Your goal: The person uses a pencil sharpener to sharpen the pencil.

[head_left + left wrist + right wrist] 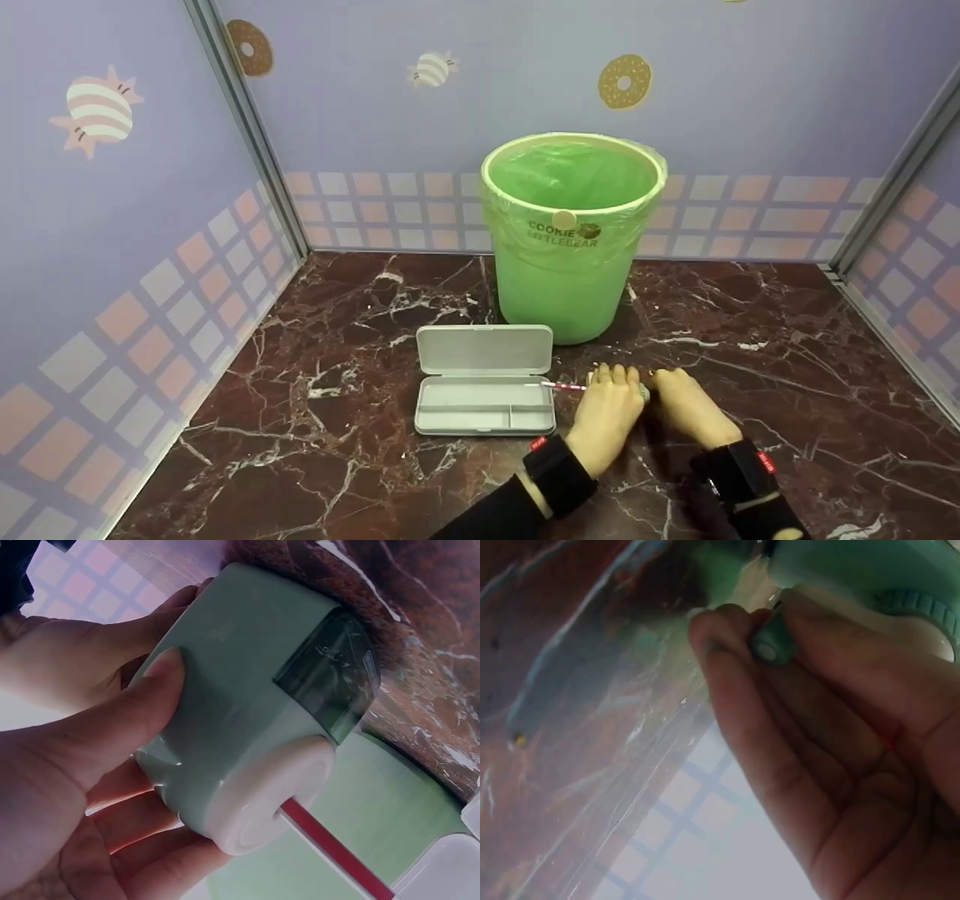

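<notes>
My left hand (pixel 609 409) grips a green crank pencil sharpener (pixel 225 675), thumb on one side and fingers on the other. The sharpener has a pale round front and a dark see-through window. A red-and-white pencil (pixel 337 851) sticks out of the hole in that front; in the head view it points left, over the pencil case. To the right, my right hand (pixel 694 409) pinches the small green crank knob (pixel 772 641) between thumb and fingers. The head view shows the sharpener mostly hidden behind the left hand.
An open grey pencil case (pixel 461 416) with divided compartments lies left of the hands, lid raised at the back. Behind it stands a green trash bin (pixel 562 292) lined with a clear bag. Patterned panels (pixel 375 135) enclose the dark marble tabletop (pixel 300 465).
</notes>
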Available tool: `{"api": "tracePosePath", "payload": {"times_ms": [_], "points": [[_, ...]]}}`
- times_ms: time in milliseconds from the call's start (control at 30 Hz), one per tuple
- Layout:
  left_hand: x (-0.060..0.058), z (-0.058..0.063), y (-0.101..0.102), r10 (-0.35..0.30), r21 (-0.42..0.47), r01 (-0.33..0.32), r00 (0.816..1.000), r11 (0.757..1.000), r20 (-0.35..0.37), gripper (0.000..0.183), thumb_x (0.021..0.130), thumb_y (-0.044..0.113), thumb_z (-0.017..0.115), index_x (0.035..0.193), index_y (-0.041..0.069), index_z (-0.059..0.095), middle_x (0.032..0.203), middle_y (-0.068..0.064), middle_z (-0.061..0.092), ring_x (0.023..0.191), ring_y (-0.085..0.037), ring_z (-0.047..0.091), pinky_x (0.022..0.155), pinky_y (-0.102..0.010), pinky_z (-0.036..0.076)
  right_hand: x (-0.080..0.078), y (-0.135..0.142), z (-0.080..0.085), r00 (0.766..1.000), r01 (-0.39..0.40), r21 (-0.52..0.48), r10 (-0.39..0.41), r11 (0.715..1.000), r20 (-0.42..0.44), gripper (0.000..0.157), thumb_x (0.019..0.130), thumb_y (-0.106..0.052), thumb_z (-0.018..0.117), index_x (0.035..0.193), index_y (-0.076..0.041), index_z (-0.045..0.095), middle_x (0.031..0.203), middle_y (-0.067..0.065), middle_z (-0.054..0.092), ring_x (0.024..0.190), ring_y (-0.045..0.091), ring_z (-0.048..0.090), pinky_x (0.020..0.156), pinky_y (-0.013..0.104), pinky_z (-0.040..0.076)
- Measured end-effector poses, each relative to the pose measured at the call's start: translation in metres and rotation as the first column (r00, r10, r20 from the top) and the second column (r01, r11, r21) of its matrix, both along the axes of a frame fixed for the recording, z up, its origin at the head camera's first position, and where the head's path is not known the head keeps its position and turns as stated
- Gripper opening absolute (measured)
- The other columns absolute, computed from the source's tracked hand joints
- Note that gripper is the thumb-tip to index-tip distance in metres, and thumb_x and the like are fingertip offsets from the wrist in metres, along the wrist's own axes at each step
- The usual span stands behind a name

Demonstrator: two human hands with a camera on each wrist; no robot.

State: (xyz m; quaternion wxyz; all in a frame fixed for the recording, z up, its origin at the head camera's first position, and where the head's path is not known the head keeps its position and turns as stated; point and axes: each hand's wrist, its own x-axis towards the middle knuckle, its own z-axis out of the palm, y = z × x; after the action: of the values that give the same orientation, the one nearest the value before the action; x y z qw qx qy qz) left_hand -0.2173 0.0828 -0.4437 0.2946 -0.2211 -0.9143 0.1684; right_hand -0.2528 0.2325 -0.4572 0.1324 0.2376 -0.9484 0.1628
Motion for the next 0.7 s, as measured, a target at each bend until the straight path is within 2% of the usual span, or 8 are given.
{"api": "tracePosePath", "payload": {"times_ms": [200,300,433,533,700], "points": [[0.000,-0.001,0.002,0.032,0.018,-0.032,0.999,0.999,0.008,0.035,0.096,0.026,0.046,0.123,0.019,0.067,0.108,0.003,0.071,0.102,-0.012,0.068,0.087,-0.023,0.056,0.000,0.000,0.003,0.999,-0.012,-0.010,0.012,1.000,0.047,0.018,0.067,0.004,0.070,0.058,-0.009,0.060,0.061,0.006,0.063,0.055,0.026,0.061,0.054,0.043,0.051],[0.001,-0.003,0.004,0.058,0.033,-0.058,0.998,0.998,0.014,0.036,0.096,0.026,0.047,0.124,0.020,0.067,0.109,0.003,0.072,0.103,-0.013,0.068,0.086,-0.023,0.056,0.003,0.000,0.007,0.995,-0.027,-0.023,0.029,0.999,0.095,0.021,0.066,0.003,0.069,0.056,-0.011,0.057,0.057,0.000,0.058,0.051,0.016,0.053,0.049,0.036,0.047],[0.001,-0.004,0.008,0.086,0.059,-0.086,0.996,0.995,-0.002,0.035,0.095,0.026,0.048,0.123,0.020,0.068,0.107,0.003,0.072,0.102,-0.013,0.069,0.084,-0.024,0.057,0.010,0.002,0.018,0.977,-0.059,-0.034,0.065,0.998,0.201,0.021,0.064,-0.003,0.071,0.054,-0.014,0.057,0.053,-0.008,0.051,0.049,0.006,0.042,0.046,0.025,0.040],[0.001,-0.005,0.009,0.094,0.081,-0.091,0.995,0.993,-0.028,0.035,0.095,0.026,0.048,0.121,0.020,0.070,0.105,0.002,0.072,0.100,-0.014,0.069,0.082,-0.025,0.057,0.016,0.004,0.031,0.962,-0.098,-0.029,0.102,0.995,0.254,0.019,0.065,-0.008,0.072,0.053,-0.015,0.059,0.051,-0.012,0.050,0.047,0.002,0.039,0.045,0.021,0.038],[0.001,-0.004,0.009,0.072,0.079,-0.070,0.997,0.994,-0.021,0.034,0.095,0.026,0.048,0.121,0.020,0.069,0.104,0.005,0.071,0.099,-0.014,0.068,0.086,-0.024,0.056,0.024,0.007,0.045,0.967,-0.172,-0.007,0.170,0.985,0.190,0.021,0.063,-0.003,0.070,0.052,-0.015,0.056,0.052,-0.014,0.047,0.049,0.000,0.036,0.046,0.020,0.036]]}}
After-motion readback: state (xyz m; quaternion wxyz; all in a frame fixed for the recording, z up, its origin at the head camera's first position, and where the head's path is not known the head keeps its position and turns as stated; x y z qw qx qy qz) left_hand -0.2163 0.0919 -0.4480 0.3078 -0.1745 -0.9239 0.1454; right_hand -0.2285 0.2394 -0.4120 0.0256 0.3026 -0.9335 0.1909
